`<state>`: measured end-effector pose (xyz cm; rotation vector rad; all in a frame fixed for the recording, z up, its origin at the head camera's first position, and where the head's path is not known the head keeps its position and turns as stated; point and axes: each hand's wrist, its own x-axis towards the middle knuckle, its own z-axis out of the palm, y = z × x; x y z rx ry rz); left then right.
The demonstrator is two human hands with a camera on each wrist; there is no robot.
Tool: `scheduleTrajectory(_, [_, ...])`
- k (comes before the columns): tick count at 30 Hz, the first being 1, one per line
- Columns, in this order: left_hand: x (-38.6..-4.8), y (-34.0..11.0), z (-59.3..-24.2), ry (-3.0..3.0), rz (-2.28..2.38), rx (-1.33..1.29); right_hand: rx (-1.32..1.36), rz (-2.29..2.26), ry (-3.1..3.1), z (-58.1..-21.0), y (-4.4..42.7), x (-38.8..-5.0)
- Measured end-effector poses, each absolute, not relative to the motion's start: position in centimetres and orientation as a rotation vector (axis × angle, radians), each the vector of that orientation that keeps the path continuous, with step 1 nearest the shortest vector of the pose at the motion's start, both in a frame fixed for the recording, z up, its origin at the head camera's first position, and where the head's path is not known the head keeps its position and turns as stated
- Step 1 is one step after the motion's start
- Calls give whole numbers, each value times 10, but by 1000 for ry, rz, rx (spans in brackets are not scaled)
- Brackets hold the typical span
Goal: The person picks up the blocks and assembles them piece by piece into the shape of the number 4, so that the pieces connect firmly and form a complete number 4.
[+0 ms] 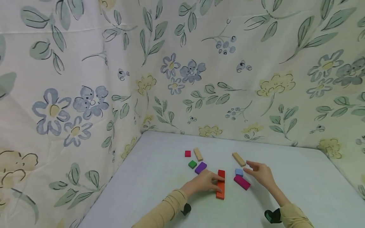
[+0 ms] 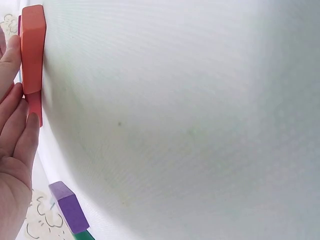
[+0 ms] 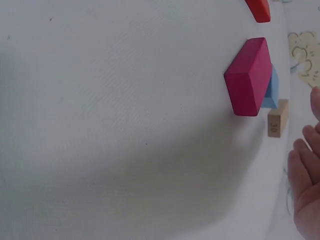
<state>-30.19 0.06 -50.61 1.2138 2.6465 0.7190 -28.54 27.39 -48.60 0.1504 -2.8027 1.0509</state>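
My left hand (image 1: 203, 182) reaches over an orange block (image 1: 220, 194) and a red block (image 1: 221, 173) lined up end to end, its thumb and fingertips touching them. In the left wrist view the fairly straight fingers of that hand (image 2: 12, 120) lie along the orange block (image 2: 33, 50) and the red block (image 2: 35, 107). My right hand (image 1: 262, 174), fingers parted and holding nothing, hovers right of a wooden block (image 1: 239, 159), a light blue block (image 1: 239, 172) and a magenta block (image 1: 242, 182). The magenta block (image 3: 249, 77) looks large in the right wrist view.
Left of the red block lie a purple block (image 1: 201, 167), a green block (image 1: 192, 164), another wooden block (image 1: 198, 154) and a small crimson block (image 1: 187, 154). A white table (image 1: 137, 177) carries them all. Floral cloth (image 1: 176, 104) hangs behind and to the left.
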Motion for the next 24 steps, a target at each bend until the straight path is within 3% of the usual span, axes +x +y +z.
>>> scheduleTrajectory(24, [-300,2,-502,2639,722,1178,214,1064,-2918,-509,274,-291])
